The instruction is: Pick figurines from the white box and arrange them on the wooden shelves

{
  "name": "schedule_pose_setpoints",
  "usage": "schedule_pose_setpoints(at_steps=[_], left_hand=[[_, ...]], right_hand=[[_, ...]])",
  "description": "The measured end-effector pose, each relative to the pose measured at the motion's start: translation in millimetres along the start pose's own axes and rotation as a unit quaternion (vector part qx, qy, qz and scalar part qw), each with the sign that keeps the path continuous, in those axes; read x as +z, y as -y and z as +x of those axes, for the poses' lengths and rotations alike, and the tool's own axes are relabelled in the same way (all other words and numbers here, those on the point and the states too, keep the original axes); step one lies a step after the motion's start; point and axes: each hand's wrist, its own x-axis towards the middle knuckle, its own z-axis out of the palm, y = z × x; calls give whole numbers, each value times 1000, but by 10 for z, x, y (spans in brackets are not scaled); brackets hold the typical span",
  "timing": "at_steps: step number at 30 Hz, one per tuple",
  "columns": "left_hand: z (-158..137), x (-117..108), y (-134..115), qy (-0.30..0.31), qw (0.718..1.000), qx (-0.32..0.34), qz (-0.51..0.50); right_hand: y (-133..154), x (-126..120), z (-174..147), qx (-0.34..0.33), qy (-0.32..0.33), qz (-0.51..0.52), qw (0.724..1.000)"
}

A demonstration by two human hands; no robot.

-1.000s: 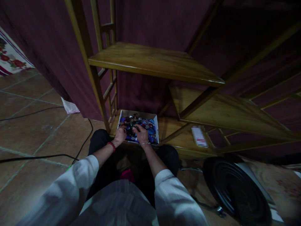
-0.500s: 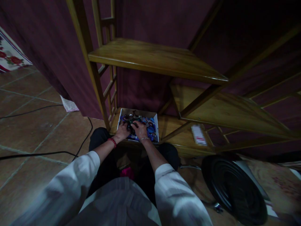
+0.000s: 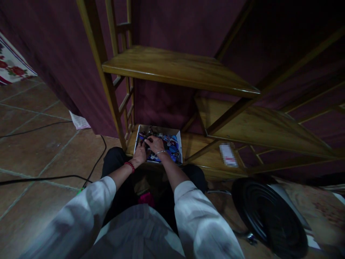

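A small white box [image 3: 180, 150] full of several blue, red and dark trinkets [image 3: 170, 145] sits on the lowest wooden shelf [image 3: 196, 158]. Both my hands are inside it. My left hand [image 3: 140, 154], a red bead bracelet on its wrist, rests at the box's near left corner. My right hand [image 3: 154, 143], with a thin metal bangle, reaches further in over the trinkets, fingers curled among them. Whether either hand grips a particular piece is hidden by the dim light and the fingers.
A wooden shelf unit [image 3: 178, 68] stands against a dark maroon wall. Black cables [image 3: 54, 177] cross the tiled floor on the left. A black round fan [image 3: 266, 212] lies at the right. A small paper label [image 3: 228, 154] lies on the lowest shelf.
My right hand has moved further back and left in the box, over the trinkets. My left hand has stayed at the near left corner.
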Motion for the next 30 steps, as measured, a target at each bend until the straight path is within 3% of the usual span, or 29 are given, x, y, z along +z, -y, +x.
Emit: schedule_pose_setpoints(at_steps=[6, 11, 15, 22, 30], left_hand=[[34, 76, 43, -18, 999, -1, 39], [52, 102, 34, 5, 988, -1, 153], [46, 120, 21, -8, 985, -8, 175], [47, 147, 46, 41, 958, -18, 282], [9, 173, 20, -13, 955, 8, 295]], right_hand=[[-174, -11, -107, -42, 9, 66, 997], [-432, -60, -288, -34, -4, 144, 989], [-612, -251, -468, -38, -35, 76, 996], [-877, -477, -661, 44, -17, -120, 992], [-896, -356, -702, 44, 9, -93, 995]])
